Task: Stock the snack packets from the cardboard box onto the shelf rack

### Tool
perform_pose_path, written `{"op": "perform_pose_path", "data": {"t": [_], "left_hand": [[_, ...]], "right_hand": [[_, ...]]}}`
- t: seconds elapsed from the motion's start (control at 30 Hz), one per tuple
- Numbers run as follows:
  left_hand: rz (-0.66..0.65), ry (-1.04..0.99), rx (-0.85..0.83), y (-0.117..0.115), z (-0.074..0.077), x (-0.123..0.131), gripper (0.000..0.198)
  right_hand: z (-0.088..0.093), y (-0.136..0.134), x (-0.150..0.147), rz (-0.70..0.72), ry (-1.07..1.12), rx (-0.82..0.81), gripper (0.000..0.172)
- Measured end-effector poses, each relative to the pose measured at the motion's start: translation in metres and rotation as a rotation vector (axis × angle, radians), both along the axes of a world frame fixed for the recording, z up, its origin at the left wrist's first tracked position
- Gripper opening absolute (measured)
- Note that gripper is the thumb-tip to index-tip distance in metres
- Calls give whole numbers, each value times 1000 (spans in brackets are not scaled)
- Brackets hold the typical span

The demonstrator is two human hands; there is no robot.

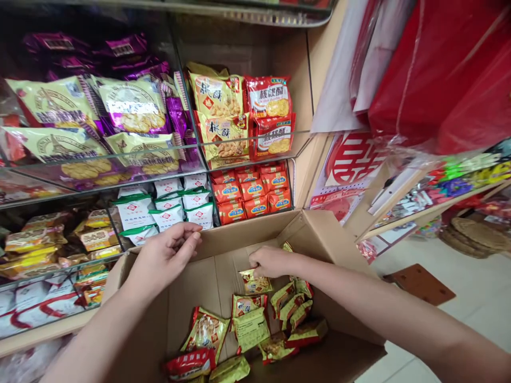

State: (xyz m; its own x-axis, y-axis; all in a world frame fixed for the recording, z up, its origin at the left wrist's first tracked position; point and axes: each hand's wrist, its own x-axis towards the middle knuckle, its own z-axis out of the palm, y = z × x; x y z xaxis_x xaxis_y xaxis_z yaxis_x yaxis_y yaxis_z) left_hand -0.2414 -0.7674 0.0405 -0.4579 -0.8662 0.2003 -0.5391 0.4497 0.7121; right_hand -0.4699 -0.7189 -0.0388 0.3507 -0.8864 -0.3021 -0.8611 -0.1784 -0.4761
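Note:
An open cardboard box (223, 242) stands before the snack shelves, with several small gold and red snack packets (251, 324) lying on its bottom. My right hand (269, 261) reaches down inside the box and pinches the top edge of one gold snack packet (255, 283). My left hand (165, 255) hovers over the box's far-left rim, its fingers curled together; nothing shows in them.
Glass-fronted shelves (120, 170) hold purple and yellow cookie bags (131, 106), yellow and red pastry bags (243, 117), white-green packets (167, 205) and orange packets (251, 194). Red paper goods (439, 69) hang at the right. A brown tile (419, 283) lies on the floor.

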Motion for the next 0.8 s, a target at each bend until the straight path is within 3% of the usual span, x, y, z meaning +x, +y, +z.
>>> {"op": "perform_pose_path", "data": {"t": [0.17, 0.3, 0.37, 0.5, 0.57, 0.6, 0.67, 0.73, 0.8], "left_hand": [[-58, -7, 72, 11, 0, -9, 33], [-173, -10, 187, 22, -3, -22, 45], [-221, 59, 304, 26, -3, -27, 56], [-269, 293, 478, 29, 0, -30, 51], [-251, 327, 486, 30, 2, -28, 49], [-236, 315, 490, 30, 2, -27, 48], [-211, 285, 501, 29, 2, -26, 46], [-195, 290, 507, 30, 1, -26, 44], [-177, 348, 505, 31, 2, -26, 45]], "right_hand": [[23, 9, -9, -191, -340, -73, 16], [33, 22, 5, -435, -1168, 164, 32], [36, 28, 12, -520, -1427, 216, 39], [41, 35, 19, -604, -1600, 256, 42], [41, 38, 20, -600, -1514, 229, 39], [42, 40, 20, -597, -1407, 113, 35], [43, 43, 19, -501, -1090, -315, 29], [45, 45, 18, -246, -720, -855, 40], [50, 46, 20, 24, -373, -1268, 39]]}}
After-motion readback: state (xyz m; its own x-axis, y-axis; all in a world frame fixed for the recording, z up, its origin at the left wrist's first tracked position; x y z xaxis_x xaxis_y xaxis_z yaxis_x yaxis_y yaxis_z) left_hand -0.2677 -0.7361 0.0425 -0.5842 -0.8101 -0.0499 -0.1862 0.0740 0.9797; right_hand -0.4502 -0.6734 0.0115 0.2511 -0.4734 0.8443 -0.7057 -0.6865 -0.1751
